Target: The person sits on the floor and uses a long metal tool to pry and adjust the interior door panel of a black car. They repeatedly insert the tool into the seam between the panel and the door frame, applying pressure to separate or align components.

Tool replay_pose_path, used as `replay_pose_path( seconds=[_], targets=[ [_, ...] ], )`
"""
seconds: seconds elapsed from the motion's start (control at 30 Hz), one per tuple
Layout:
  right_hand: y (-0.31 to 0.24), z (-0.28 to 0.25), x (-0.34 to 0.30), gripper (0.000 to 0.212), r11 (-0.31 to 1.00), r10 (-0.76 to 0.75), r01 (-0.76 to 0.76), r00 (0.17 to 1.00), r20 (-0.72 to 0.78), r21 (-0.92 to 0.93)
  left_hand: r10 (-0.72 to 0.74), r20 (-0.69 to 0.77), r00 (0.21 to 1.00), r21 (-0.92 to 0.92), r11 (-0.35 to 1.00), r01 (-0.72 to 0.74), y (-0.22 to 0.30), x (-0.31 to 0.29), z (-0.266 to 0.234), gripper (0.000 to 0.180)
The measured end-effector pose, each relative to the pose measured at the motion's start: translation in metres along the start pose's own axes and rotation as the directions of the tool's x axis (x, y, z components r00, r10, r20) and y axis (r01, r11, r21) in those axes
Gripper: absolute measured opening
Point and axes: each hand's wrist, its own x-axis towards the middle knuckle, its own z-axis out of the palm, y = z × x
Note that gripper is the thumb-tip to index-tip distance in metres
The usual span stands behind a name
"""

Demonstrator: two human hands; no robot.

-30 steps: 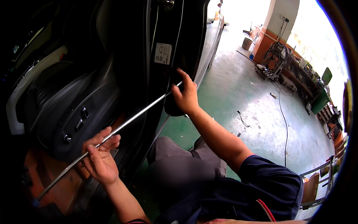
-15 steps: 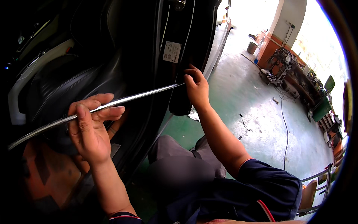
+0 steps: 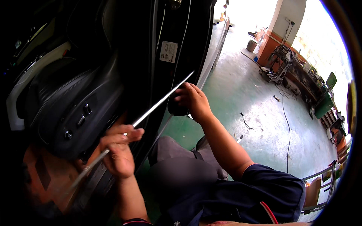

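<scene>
A long, thin, shiny metal strip [image 3: 155, 107] slants across the doorway of a dark car, its far tip in front of the black door pillar. My left hand [image 3: 120, 153] is closed around it below the middle, fingers over the strip and thumb beneath; motion blurs the fingers. The strip's near end blurs over the orange-brown floor of the car. Close to the far end is my right hand [image 3: 195, 101], fingers apart and slightly curled, blurred at the tips. Its thumb is right beside the strip; whether it touches cannot be made out.
Beside the strip is a black leather car seat [image 3: 75, 109] with side controls. A white label [image 3: 168, 52] is on the pillar. On the green floor to the right lie a black cable [image 3: 289, 139] and small scraps. A cluttered bench [image 3: 301, 84] and a bucket [image 3: 252, 45] stand farther back.
The strip has tilted more steeply, its near end swinging down and right. My left hand has moved right and down. My right hand has lowered slightly, and its fingers have come off the strip's tip.
</scene>
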Motion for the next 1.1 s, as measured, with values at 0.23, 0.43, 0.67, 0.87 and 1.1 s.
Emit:
replay_pose_path(
  seconds=[0.23,0.43,0.67,0.87,1.1],
  targets=[
    [0.023,0.013,0.008,0.027,0.961,0.096,-0.072,0.992,-0.077,0.265,-0.384,-0.067,0.921,-0.401,0.855,0.328,-0.054,-0.094,0.039,0.039],
    [0.047,-0.010,0.009,0.025,0.970,0.150,-0.126,0.983,-0.103,0.206,-0.625,-0.066,0.778,-0.668,0.607,0.431,-0.101,-0.136,0.058,0.054],
    [0.070,0.015,0.004,0.029,0.947,0.167,-0.153,0.986,-0.027,0.284,-0.709,-0.101,0.698,-0.616,0.595,0.516,-0.095,-0.121,0.040,0.058],
    [0.075,0.024,-0.014,0.031,0.948,0.171,-0.171,0.985,0.025,0.268,-0.752,-0.140,0.644,-0.571,0.593,0.568,-0.085,-0.135,0.017,0.058],
    [0.063,0.011,0.001,0.034,0.973,0.158,-0.153,0.987,-0.015,0.175,-0.770,-0.137,0.623,-0.604,0.563,0.564,-0.094,-0.121,0.045,0.059]
  ],
)
